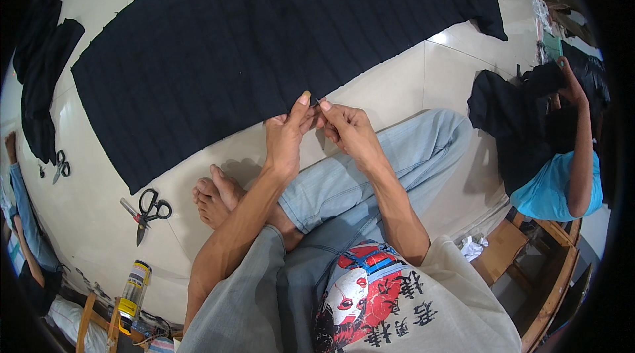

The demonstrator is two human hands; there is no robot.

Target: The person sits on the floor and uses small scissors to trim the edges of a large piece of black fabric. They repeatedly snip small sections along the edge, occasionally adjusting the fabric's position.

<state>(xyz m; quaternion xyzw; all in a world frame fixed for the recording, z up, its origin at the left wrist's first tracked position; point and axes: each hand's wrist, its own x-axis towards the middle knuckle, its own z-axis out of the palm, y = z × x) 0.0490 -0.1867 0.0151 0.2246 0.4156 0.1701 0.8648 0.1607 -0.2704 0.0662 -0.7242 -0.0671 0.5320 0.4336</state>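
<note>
A large black cloth (218,55) with faint lengthwise folds lies spread on the floor in front of me. My left hand (286,135) is closed on its near edge, thumb raised and fingertips partly hidden behind the cloth. Close beside it, my right hand (352,131) pinches a thin, dark, pointed thing (318,100) between thumb and fingers, right at that edge. This thing is too small to name. The two hands almost touch.
Black-handled scissors (151,211) and a small red-and-metal tool (127,205) lie left of my feet. A yellow-and-black can (133,290) stands lower left. Other scissors (62,164) lie farther left. At right, a person in a blue shirt (555,188) handles black cloth (503,112).
</note>
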